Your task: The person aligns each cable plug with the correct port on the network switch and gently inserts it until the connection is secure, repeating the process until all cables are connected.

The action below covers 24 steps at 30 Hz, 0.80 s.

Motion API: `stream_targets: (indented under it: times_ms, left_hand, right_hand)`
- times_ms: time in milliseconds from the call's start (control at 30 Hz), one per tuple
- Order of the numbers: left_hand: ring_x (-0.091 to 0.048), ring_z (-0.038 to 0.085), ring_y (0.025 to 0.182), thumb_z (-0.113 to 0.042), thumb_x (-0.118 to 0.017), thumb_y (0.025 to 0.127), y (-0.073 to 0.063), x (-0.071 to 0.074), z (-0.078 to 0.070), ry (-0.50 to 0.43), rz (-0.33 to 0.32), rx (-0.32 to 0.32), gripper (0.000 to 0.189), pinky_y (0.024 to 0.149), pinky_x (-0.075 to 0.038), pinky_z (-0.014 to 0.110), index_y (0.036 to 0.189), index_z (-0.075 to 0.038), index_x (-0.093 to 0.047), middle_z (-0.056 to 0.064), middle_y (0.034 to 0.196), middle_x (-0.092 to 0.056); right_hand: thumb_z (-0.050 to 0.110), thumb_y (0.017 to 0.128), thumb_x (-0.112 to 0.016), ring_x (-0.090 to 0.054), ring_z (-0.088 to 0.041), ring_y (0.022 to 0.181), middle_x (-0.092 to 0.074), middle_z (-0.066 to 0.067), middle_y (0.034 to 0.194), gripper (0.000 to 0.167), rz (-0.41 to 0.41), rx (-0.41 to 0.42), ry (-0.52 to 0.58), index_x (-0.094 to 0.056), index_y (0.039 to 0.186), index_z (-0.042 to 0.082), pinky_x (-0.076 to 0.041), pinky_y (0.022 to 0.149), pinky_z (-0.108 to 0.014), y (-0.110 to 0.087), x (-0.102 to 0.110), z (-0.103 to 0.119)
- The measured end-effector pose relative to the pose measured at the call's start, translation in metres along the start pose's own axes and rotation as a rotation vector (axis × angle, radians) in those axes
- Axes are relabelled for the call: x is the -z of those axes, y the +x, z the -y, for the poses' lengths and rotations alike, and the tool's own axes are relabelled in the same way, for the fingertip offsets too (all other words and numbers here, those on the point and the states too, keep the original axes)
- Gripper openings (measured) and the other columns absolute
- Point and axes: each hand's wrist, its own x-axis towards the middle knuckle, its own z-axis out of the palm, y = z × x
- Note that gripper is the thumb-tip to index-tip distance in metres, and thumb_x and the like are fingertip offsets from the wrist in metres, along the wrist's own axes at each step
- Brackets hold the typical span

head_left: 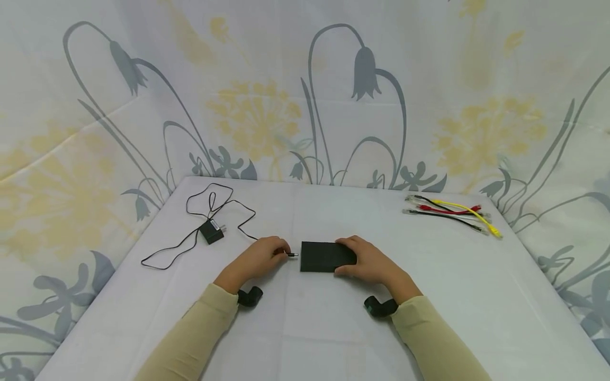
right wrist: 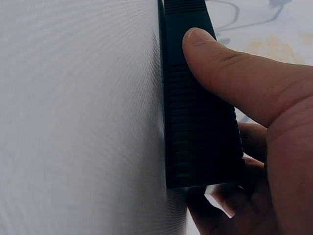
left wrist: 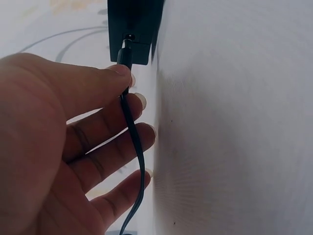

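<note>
Between thumb and index finger, my left hand (head_left: 263, 258) pinches the black barrel plug (left wrist: 124, 55) of a power cord (left wrist: 133, 128). Its silver tip points at a small round socket in the end of a black box (head_left: 320, 257) and is right at that opening in the left wrist view. The box lies on the table, with ribbed sides visible in the right wrist view. My right hand (head_left: 369, 260) grips its right end, thumb on the near side and fingers on the far side. The cord runs back to a black power adapter (head_left: 211, 233) with two prongs.
Loops of thin black cord lie around the adapter on the left of the white-covered table (head_left: 314, 328). At the back right lie several short network cables: a yellow cable (head_left: 469, 210), a red cable (head_left: 445, 211) and black ones. Flower-patterned cloth (head_left: 267, 63) hangs behind and at both sides.
</note>
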Motion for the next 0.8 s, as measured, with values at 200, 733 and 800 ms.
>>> stream_targets:
  times_ms: [200,733,800]
  left_hand:
    - [-0.057,0.012,0.085,-0.015,-0.061,0.095,0.0006,0.0000,-0.0040,0.006,-0.015,-0.001,0.014,0.081,-0.049,0.034,0.106,-0.011,-0.069,-0.001,0.093,-0.066]
    - [-0.056,0.011,0.082,-0.015,-0.062,0.095,0.0022,-0.0027,-0.0105,0.037,-0.027,-0.002,0.012,0.079,-0.049,0.033,0.103,-0.011,-0.070,-0.002,0.090,-0.064]
    - [-0.056,0.011,0.083,-0.015,-0.062,0.095,0.0021,-0.0028,-0.0104,0.039,-0.025,-0.001,0.012,0.079,-0.049,0.033,0.103,-0.011,-0.069,-0.002,0.091,-0.064]
  right_hand:
    - [0.054,0.080,-0.073,-0.050,-0.029,0.128,-0.049,-0.006,0.140,0.078,-0.001,-0.006,0.008,-0.046,0.144,0.019,-0.041,0.105,-0.050,0.0003,-0.0008,-0.0009]
    - [0.051,0.080,-0.074,-0.051,-0.029,0.127,-0.049,-0.007,0.140,0.078,0.008,-0.003,0.014,-0.046,0.144,0.017,-0.041,0.104,-0.050,-0.0004,0.0018,0.0020]
    - [0.051,0.080,-0.074,-0.050,-0.029,0.127,-0.049,-0.007,0.140,0.078,0.008,0.000,0.011,-0.046,0.144,0.017,-0.041,0.104,-0.050,-0.0003,0.0017,0.0020]
